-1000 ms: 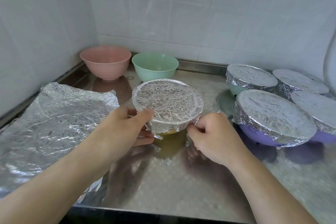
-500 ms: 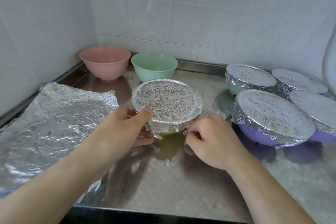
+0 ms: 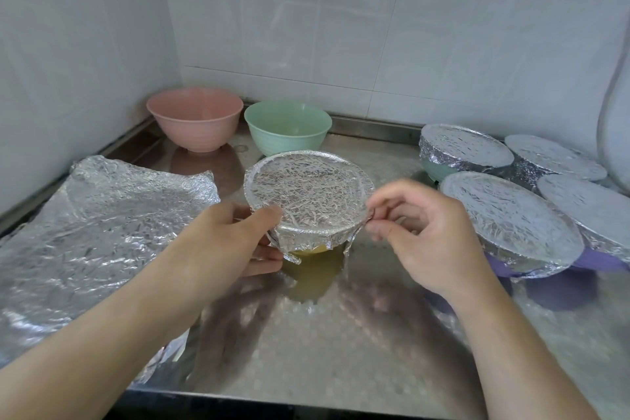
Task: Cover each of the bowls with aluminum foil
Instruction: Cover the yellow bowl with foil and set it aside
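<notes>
Crinkled aluminium foil sheets (image 3: 102, 225) lie loose at the left of the steel desk (image 3: 341, 351), their near end hidden under the left forearm. Behind them, by the back wall, stand a pink bowl (image 3: 195, 123) and, just beside it, a mint green bowl (image 3: 288, 128), both uncovered; nothing shows inside either. At the middle sits the yellow bowl (image 3: 308, 251), its mouth sealed by a taut foil cover (image 3: 308, 194), so its contents cannot be seen and only a strip of yellow shows below the foil skirt. The left hand (image 3: 225, 242) grips the bowl's left side, thumb laid on the foil rim, fingers curled round beneath. The right hand (image 3: 426, 235) pinches the foil edge at the bowl's right rim between thumb and forefinger, the other fingers loosely curled. To the right crowd four foil-covered bowls: a green one (image 3: 433, 170) at the back, a purple one (image 3: 501, 266) in front, and two more (image 3: 555, 160) (image 3: 589, 204) whose bodies are mostly hidden or cut by the frame edge. Bare desk lies open in front of the yellow bowl, up to the near edge.
</notes>
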A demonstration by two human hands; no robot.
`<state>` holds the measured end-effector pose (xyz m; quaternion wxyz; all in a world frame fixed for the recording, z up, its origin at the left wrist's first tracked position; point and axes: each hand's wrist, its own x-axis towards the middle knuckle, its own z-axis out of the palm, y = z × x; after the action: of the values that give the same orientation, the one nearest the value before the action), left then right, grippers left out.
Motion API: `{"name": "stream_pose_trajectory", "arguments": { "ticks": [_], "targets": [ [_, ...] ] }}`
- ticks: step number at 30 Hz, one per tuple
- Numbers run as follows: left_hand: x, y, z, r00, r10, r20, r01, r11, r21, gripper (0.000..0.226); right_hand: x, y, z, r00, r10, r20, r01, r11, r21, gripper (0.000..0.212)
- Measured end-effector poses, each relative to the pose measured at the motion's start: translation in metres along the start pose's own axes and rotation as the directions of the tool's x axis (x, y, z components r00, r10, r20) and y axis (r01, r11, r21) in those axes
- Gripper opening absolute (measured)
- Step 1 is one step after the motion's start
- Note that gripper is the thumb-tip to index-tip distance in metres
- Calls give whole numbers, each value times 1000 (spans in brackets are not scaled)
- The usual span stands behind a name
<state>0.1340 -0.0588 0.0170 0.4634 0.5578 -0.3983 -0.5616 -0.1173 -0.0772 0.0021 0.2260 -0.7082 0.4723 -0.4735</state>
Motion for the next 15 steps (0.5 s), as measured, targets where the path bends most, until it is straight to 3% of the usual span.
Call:
{"name": "stream_pose_trajectory", "arguments": {
  "ticks": [8, 15],
  "targets": [
    [-1, 2, 2, 1000, 12, 14, -12, 1000, 5, 33, 5, 13, 1, 987, -146, -71, 140, 987, -85, 25],
    [1, -2, 0, 1000, 22, 14, -22, 1000, 6, 35, 1, 16, 5, 998, -6, -66, 10, 998, 63, 28]
  ]
}}
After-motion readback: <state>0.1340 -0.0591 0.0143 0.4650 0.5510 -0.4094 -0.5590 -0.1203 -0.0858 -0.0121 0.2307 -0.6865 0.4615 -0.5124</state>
